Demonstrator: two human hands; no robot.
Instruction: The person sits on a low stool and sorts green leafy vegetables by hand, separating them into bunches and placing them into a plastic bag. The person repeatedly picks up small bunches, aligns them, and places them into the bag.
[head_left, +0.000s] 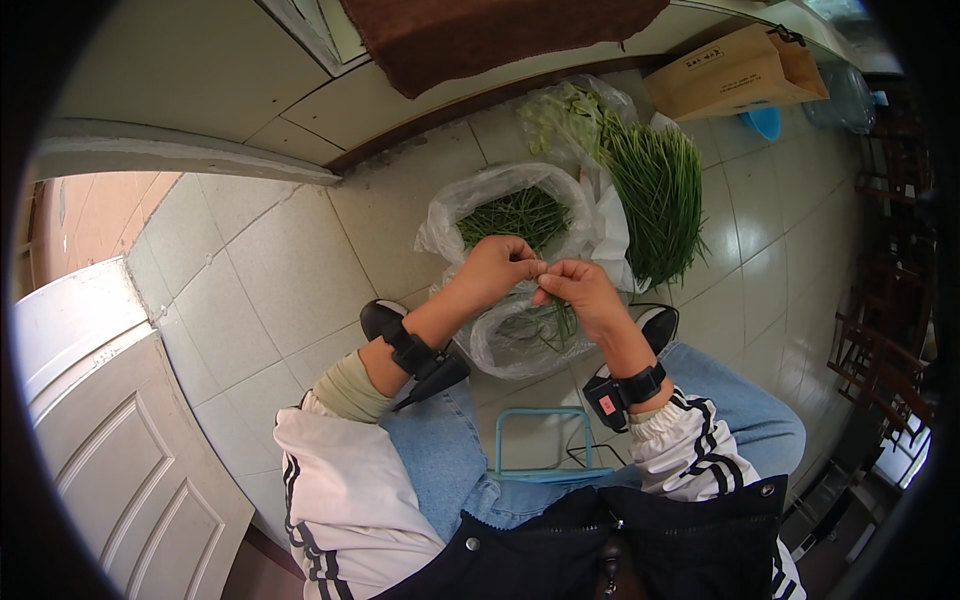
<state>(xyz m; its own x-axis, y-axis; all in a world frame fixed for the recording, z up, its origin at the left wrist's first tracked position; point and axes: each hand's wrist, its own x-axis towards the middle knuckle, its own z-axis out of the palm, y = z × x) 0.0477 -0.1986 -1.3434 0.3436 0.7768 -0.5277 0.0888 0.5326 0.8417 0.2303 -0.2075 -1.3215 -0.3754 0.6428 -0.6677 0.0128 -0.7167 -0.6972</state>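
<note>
My left hand (497, 270) and my right hand (585, 292) meet in front of me, thumbs and forefingers pinched together, their tips touching or nearly so. Thin green chives (562, 318) hang down below my right fingers; whether the left pinch holds the same stalk is too small to see. Just beyond my hands, a clear plastic bag (445, 205) stands wide with cut chives (515, 215) inside. Under my hands is a second clear bag (490, 350) with a few green bits. To the right lies a large bundle of long chives (655, 195), pale ends pointing away from me.
A brown paper bag (735, 75) and a blue bowl (763, 123) stand at the far right near a clear plastic jug (838, 97). A light blue metal frame (545, 412) is between my knees. White panelled door (140, 450) at left; dark wooden furniture (885, 330) at right.
</note>
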